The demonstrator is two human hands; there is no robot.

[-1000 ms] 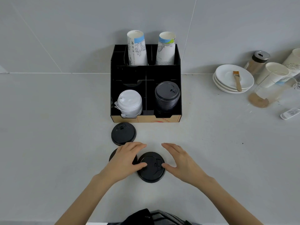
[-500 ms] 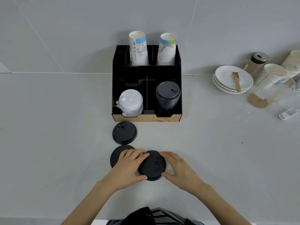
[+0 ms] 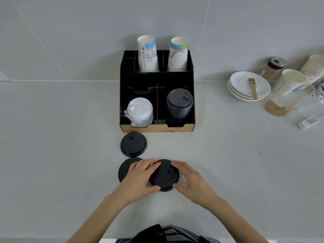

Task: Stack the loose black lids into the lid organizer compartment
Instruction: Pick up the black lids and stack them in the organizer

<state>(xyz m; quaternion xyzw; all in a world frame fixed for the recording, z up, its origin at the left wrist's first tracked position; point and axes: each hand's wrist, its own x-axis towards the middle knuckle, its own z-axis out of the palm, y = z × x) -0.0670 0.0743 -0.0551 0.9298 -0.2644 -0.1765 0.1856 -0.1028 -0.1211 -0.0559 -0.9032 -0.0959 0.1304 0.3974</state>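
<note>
Both hands hold one black lid by its edges, left hand and right hand. The black lid stack sits far, straight ahead.

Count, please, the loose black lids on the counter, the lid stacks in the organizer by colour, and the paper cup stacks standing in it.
Loose black lids: 3, far, left, held
Black lid stacks: 1
White lid stacks: 1
Paper cup stacks: 2, left, right
Total: 7
</note>
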